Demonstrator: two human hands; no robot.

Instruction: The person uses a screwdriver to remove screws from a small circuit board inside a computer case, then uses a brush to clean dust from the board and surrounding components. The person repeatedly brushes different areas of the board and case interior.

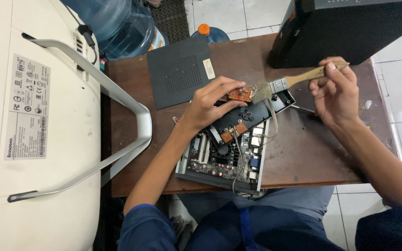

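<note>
While left hand (pixel 210 100) pinches circuit board (pixel 240 94), right hand (pixel 335 90) gripping paintbrush (pixel 294 80)

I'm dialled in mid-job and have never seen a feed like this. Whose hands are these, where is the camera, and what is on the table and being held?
There is one picture, from a camera on the person's head looking down at their own two bare hands. The left hand pinches a small orange circuit board, joined by thin wires to the opened small computer case below. The right hand grips a wooden-handled paintbrush, bristles against that board. All this rests on a worn brown table, with a dark perforated cover panel and a black box further back. At left lies a white monitor, back up, with its grey stand.
</note>
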